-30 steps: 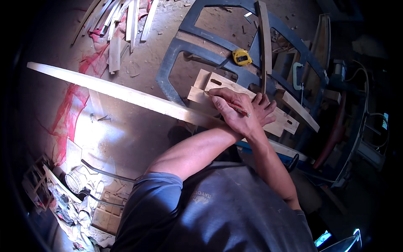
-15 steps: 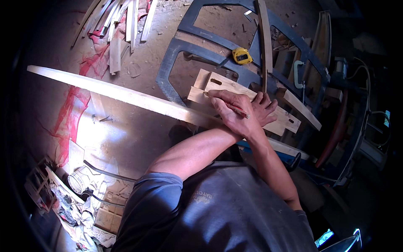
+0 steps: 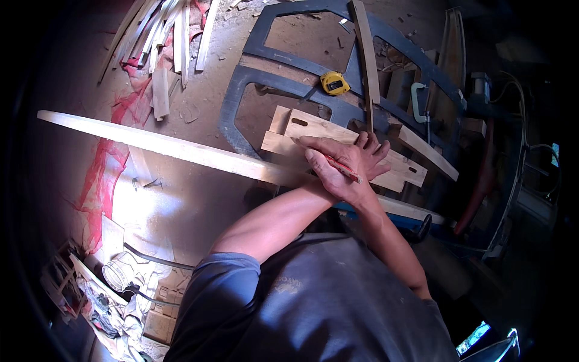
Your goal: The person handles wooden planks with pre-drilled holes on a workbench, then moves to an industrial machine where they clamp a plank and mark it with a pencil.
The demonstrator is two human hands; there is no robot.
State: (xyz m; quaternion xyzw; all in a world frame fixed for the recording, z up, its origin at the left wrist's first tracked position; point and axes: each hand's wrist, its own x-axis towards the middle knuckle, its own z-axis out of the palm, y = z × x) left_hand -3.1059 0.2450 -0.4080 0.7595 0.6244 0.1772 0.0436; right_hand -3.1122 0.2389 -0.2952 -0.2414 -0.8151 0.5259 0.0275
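Sawdust-strewn floor [image 3: 199, 199]; left hand [image 3: 335, 166] clamped on red pencil [image 3: 342, 169], right hand [image 3: 374, 151] spread flat.

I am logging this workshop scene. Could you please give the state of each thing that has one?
left hand: gripping a red pencil, crossed over the other hand
red pencil: held, lying aslant
right hand: flat, pressing on the slotted board
slotted board: lying flat on the dark frame
long plank: lying flat
yellow tape measure: closed, resting on the dark frame
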